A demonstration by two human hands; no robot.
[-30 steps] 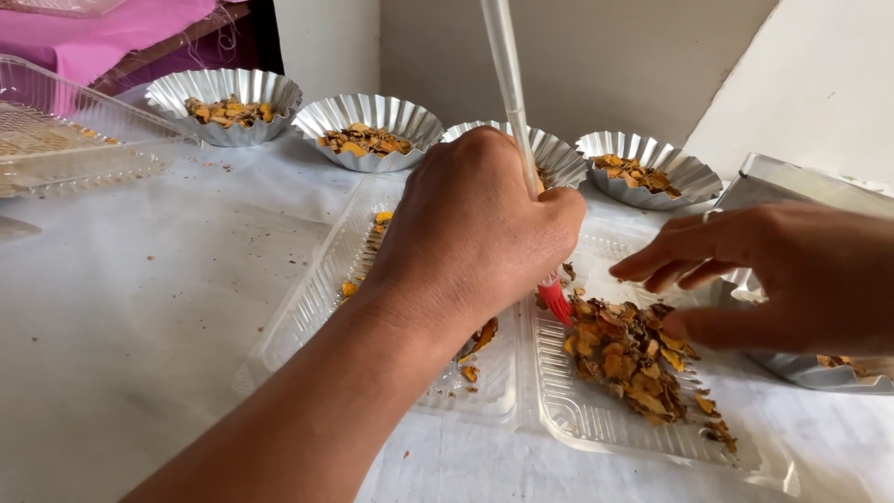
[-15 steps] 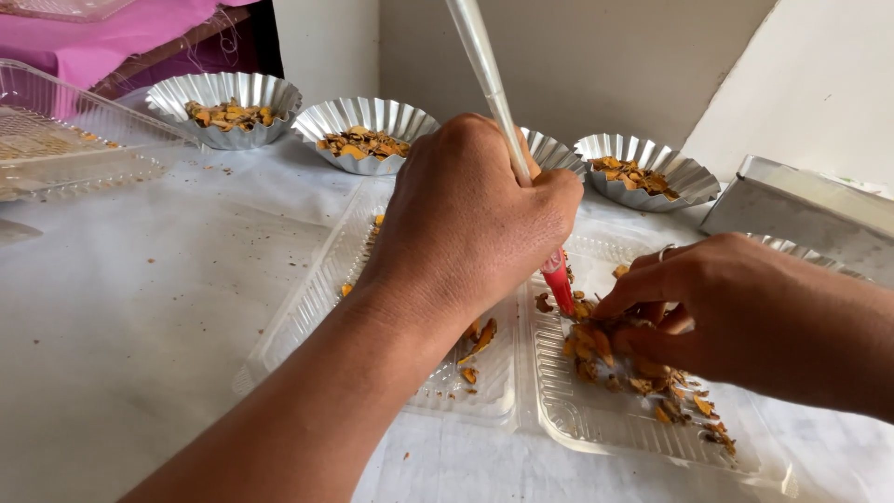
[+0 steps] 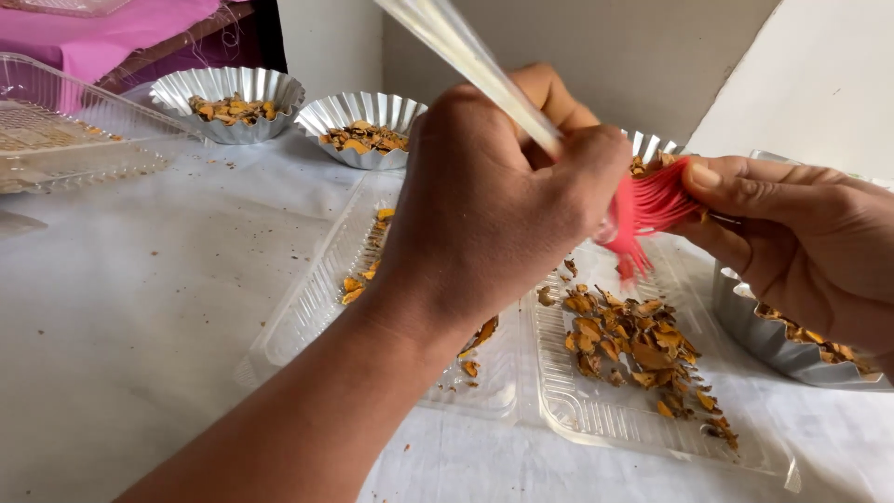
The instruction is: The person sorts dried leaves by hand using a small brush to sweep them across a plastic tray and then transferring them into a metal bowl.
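In the head view, your left hand (image 3: 494,205) is closed in a fist around the clear handle (image 3: 466,61) of a silicone brush, the handle slanting up and away past the top edge of the frame. The brush's red bristles (image 3: 652,210) stick out to the right of that fist, lifted off the tray, and a few orange flakes cling near their upper edge. Your right hand (image 3: 810,242) is just beside them, its fingers (image 3: 736,182) curled and pressed against the bristles, thumb on top. Directly below both hands lies a clear plastic tray (image 3: 605,419) with ribbed compartments on the white-covered desk (image 3: 140,326); a heap of dried orange-brown peel pieces (image 3: 629,340) sits in the compartment under the bristles, and a few stray pieces (image 3: 358,279) lie in the compartment under your left wrist. Under your right hand, at its wrist side, a fluted foil cup (image 3: 792,349) holds more of the pieces. Beyond your left hand, two more fluted foil cups (image 3: 228,102) (image 3: 363,126) stand filled with the same pieces, and another is partly hidden behind your knuckles. Far to the left of that hand a second clear plastic container (image 3: 65,140) rests on the desk, with pink cloth (image 3: 112,33) behind it.
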